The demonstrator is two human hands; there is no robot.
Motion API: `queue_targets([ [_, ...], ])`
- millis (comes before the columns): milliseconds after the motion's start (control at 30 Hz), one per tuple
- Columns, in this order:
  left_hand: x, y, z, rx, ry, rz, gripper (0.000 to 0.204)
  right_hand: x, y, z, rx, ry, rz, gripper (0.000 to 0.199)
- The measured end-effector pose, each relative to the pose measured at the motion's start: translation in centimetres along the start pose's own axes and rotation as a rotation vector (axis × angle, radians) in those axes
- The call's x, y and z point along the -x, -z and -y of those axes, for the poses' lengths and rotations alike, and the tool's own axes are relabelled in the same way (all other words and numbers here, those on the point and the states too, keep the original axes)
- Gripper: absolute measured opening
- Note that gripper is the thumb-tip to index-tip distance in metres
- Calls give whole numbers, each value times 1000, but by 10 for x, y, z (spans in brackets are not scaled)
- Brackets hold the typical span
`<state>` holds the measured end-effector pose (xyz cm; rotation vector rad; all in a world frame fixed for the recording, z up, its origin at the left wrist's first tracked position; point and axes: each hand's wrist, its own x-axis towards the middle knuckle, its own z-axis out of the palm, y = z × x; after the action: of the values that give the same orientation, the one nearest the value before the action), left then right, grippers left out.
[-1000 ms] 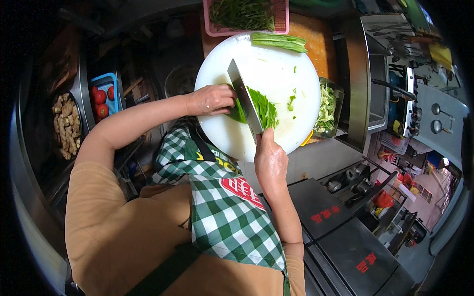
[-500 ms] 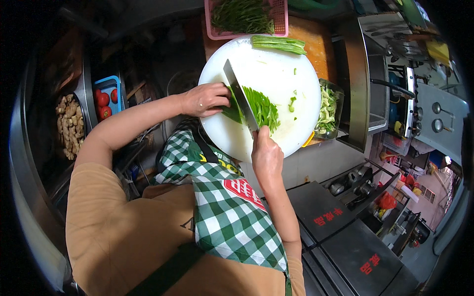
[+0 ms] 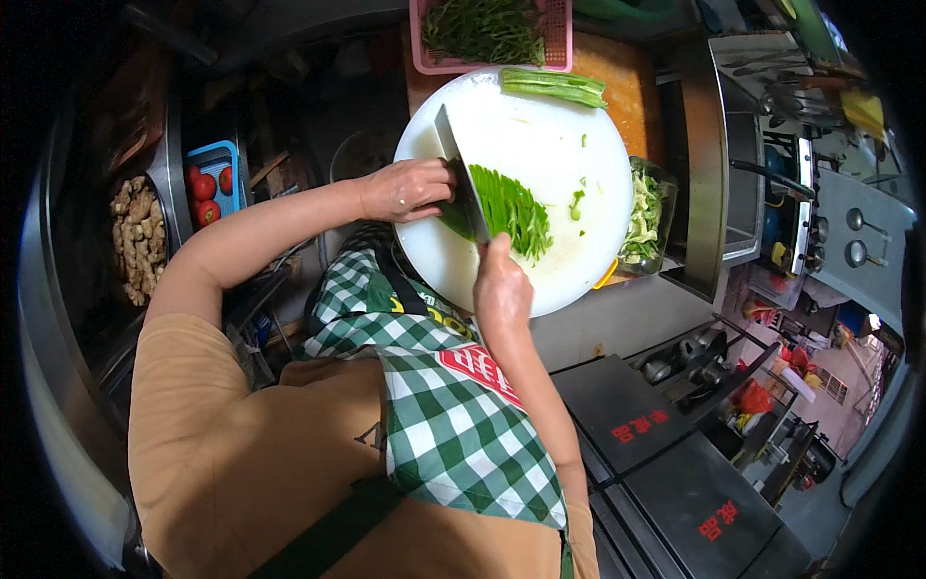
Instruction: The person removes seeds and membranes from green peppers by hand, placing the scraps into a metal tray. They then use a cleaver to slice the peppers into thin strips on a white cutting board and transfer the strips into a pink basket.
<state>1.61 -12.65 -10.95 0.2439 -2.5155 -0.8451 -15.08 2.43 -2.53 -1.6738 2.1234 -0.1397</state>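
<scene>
A round white cutting board (image 3: 540, 145) lies in front of me. My right hand (image 3: 500, 289) grips the handle of a broad cleaver (image 3: 461, 174), whose blade stands on the board. Right of the blade is a pile of sliced green vegetable (image 3: 511, 207). My left hand (image 3: 405, 188) presses down the uncut green pieces at the blade's left side, fingers curled. Whole green stalks (image 3: 555, 85) lie at the board's far edge.
A pink basket of greens (image 3: 487, 29) sits beyond the board. A clear container of chopped vegetable (image 3: 644, 214) stands at the board's right. To the left are a blue tray of tomatoes (image 3: 207, 179) and a bowl of ginger (image 3: 135, 236). Stove knobs (image 3: 675, 362) lie lower right.
The cleaver and both hands have stayed at the green pile on the board, shifting only slightly as the view moved; the sliced pile to the blade's right looks a little larger.
</scene>
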Motion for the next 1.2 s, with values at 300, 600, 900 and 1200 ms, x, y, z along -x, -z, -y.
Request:
queue_targets([
  [300, 7, 1, -7, -49, 52, -36, 24, 4, 19, 5, 27, 67, -12, 18],
  [600, 13, -3, -4, -48, 44, -75, 24, 8, 40, 13, 65, 36, 54, 17],
  [900, 14, 11, -9, -53, 10, 4, 16, 3, 34, 15, 31, 104, 26, 18],
  [1200, 18, 19, -7, -79, 57, 60, 15, -4, 29, 12, 20, 113, 41, 17],
])
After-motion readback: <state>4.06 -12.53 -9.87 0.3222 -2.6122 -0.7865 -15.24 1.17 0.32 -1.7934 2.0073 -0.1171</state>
